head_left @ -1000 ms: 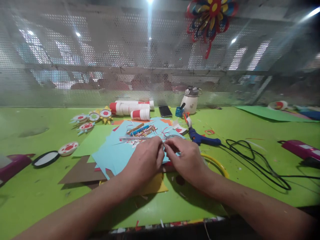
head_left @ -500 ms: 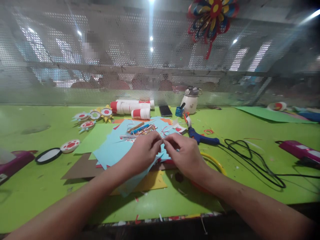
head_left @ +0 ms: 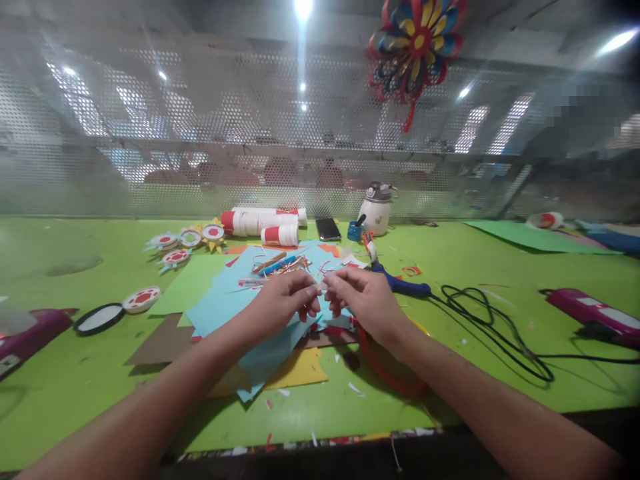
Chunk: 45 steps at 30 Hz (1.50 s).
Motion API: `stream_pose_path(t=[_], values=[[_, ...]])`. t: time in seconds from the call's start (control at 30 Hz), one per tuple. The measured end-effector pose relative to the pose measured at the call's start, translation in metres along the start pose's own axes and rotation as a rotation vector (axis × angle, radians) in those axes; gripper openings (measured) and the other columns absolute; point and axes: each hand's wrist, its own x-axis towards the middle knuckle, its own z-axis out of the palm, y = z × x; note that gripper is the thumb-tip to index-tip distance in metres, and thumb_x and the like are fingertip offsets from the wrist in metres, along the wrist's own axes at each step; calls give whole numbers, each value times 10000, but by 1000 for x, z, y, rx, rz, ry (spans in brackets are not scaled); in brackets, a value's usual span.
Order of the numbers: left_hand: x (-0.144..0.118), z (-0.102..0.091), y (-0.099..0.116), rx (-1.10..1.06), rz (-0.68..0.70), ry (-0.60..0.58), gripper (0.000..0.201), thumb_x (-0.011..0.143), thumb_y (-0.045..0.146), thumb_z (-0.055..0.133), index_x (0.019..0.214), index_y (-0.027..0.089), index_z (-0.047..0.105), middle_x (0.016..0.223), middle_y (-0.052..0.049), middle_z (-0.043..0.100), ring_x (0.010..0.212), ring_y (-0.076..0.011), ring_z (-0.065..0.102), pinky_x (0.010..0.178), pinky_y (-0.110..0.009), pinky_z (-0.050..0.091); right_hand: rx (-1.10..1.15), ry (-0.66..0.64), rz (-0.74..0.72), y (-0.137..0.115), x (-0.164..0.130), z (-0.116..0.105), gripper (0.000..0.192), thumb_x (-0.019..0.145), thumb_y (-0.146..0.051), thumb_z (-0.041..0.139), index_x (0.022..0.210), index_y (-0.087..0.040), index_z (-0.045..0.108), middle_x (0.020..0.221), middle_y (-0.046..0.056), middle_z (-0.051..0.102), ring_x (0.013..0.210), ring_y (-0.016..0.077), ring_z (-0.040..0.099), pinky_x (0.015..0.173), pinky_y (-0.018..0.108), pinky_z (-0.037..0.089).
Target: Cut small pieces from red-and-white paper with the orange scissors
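My left hand (head_left: 284, 301) and my right hand (head_left: 361, 298) meet fingertip to fingertip just above the light blue paper sheets (head_left: 235, 303) in the middle of the green table (head_left: 450, 253). Both pinch a tiny pale paper strip (head_left: 320, 287) between thumb and forefinger. A red ring (head_left: 383, 370) lies under my right wrist. Pencils and paper slivers (head_left: 277, 265) are piled on the far part of the blue sheet.
A blue glue gun (head_left: 395, 277) with a black cord (head_left: 495, 327) lies to the right. Stacked paper cups (head_left: 263, 220), a phone (head_left: 328, 229), a white jug (head_left: 376, 211) and paper flowers (head_left: 187, 240) stand farther back. Pink cases (head_left: 587, 310) sit at both sides. A mesh wall closes the back.
Both hands have lifted slightly off the blue sheets while keeping the pinch. The view has tilted, so the red ring under my right wrist shows more.
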Motion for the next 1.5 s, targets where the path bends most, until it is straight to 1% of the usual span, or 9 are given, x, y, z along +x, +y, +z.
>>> stream_pose_path(t=[0.17,0.37,0.5,0.63,0.77,0.93,1.03,1.2,1.5], values=[[-5,-3,6,-168,-53,-78,194,831,305,545,739,134,563,654,-18,593,572,-107,532,589,-276,431,125,-64,23,0,5,-10,205,829,-340,577,815,-142,631,626,-20,590,493,96,558,489,238,502],[-7,-8,0,-444,-94,-258,193,788,348,613,783,157,586,682,-26,616,621,-124,573,599,-274,437,191,-407,0,-15,1,-21,197,784,-269,662,945,-155,666,709,22,685,631,139,641,590,278,531],[-11,-10,4,-497,-183,-408,192,745,351,660,765,166,612,670,-39,644,591,-130,580,594,-281,452,197,-572,21,-29,-6,-24,127,786,-220,666,897,-161,678,763,42,719,746,181,685,704,336,548],[-14,-12,9,-461,-195,-529,165,746,325,656,793,168,639,692,-48,666,610,-149,598,619,-307,469,158,-567,-11,-35,-9,-24,45,750,-135,689,776,-169,702,718,14,664,717,162,650,707,315,523],[-11,-21,12,-324,-130,-413,205,756,310,638,897,163,655,788,-72,679,697,-164,606,694,-339,483,127,-426,-72,-31,-4,-29,46,729,-139,709,729,-181,691,743,1,599,713,141,583,704,297,483],[2,-37,-2,-172,-21,134,197,792,308,572,860,132,629,808,-70,653,721,-132,584,687,-293,466,90,-309,-49,-25,7,-35,75,762,-213,687,712,-176,645,973,58,666,921,178,605,835,345,470],[10,-45,-14,57,-7,326,190,792,296,538,826,130,625,747,-56,645,639,-117,556,631,-276,455,55,-295,23,-22,10,-35,81,767,-230,679,750,-159,645,838,58,713,794,167,652,754,340,506],[16,-46,-30,599,45,177,157,782,253,526,765,159,651,689,-38,633,634,-147,549,601,-285,413,-15,-310,101,-9,16,-33,111,769,-237,658,738,-134,629,590,-16,650,542,113,609,584,280,506],[10,-11,-37,846,278,43,226,830,266,522,963,178,683,877,-100,573,851,-219,534,756,-352,412,-244,-353,86,24,21,-30,136,903,-243,561,881,-120,617,776,-11,642,615,110,619,586,273,525]])
